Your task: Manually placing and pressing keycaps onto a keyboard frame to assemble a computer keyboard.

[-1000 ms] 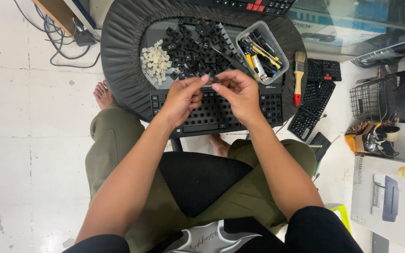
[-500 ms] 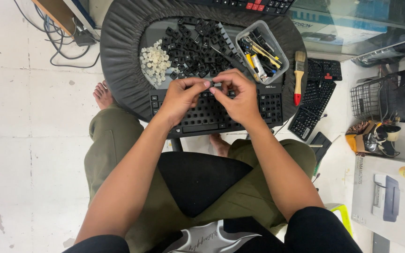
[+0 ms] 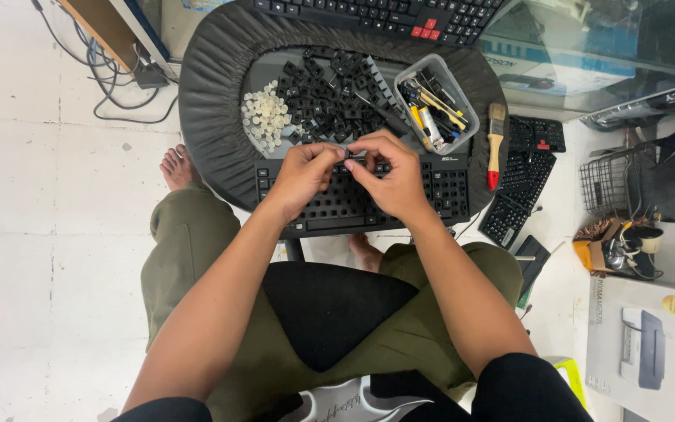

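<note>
My left hand (image 3: 304,173) and my right hand (image 3: 389,173) meet fingertip to fingertip over a black keyboard (image 3: 361,199) that lies on the near edge of a round black stool top (image 3: 212,117). Together they pinch a small black keycap (image 3: 348,155) between them. Behind the hands sits a heap of loose black keycaps (image 3: 330,98). Beside it, to the left, lies a pile of small whitish rubber domes (image 3: 265,119).
A clear plastic tub of tools (image 3: 436,103) and a red-handled brush (image 3: 495,144) rest at the stool's right. Another keyboard with red keys (image 3: 400,16) lies at the back. More keyboards (image 3: 525,180), a wire basket (image 3: 615,184) and a printer box (image 3: 650,344) occupy the floor at right; cables (image 3: 111,86) at left.
The hands have drawn closer together, and the fingertips have closed on the small keycap over the keyboard. The arms have barely shifted.
</note>
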